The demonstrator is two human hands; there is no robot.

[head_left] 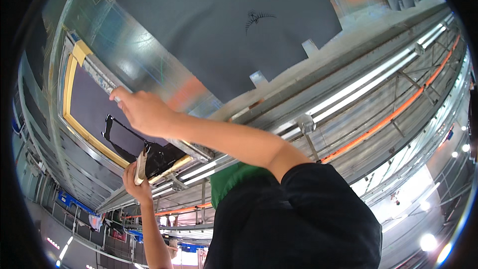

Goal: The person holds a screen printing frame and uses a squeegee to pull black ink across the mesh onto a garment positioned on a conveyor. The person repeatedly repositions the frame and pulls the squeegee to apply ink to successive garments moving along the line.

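A printing screen [92,142] with a metal frame and yellow tape around its inner edge lies at the left. Glossy black ink [162,158] pools at its near end, and a thin dark line of ink runs over the mesh. My left hand [134,182] is closed around a pale squeegee [141,166], whose far end meets the ink; its blade is partly hidden. Farther up, my right hand [142,112] wraps its fingers over the metal frame bar [102,77] on the screen's right side. My right forearm crosses above the screen's near corner.
Dark grey fabric [209,30] bearing a feathery black print [256,17] covers the table beyond. Metal rails [358,84] and an orange hose [393,119] run along the table's near side. Green cloth [234,182] shows beside my black shirt.
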